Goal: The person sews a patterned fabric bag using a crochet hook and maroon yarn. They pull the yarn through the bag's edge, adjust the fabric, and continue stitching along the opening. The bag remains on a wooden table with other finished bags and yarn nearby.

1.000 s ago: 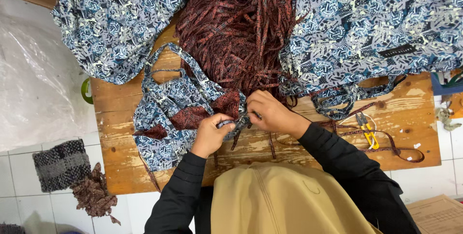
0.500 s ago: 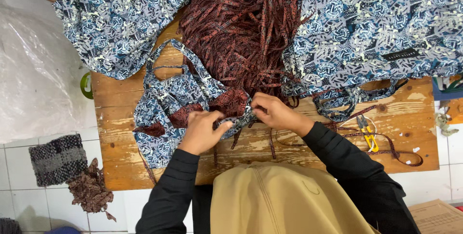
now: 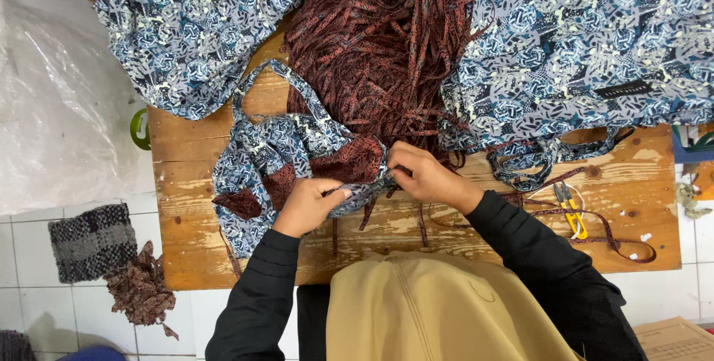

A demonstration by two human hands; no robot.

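Both hands work a small blue patterned cloth piece on the wooden bench.

Since a second ago the left hand (image 3: 309,205) has slid up and spread over the blue patterned cloth piece (image 3: 286,156), its fingers (image 3: 336,194) curled shut on the edge, while the right hand (image 3: 424,176) keeps its fingers pinched on the same edge, so the fold is now gathered between them. Beyond the fingers the bench (image 3: 186,182) carries big blue patterned fabric (image 3: 580,41) and a heap of dark red strips (image 3: 379,41), crowding the work. Well right of the right fingers lie yellow-handled snips (image 3: 570,208) among loose strips.
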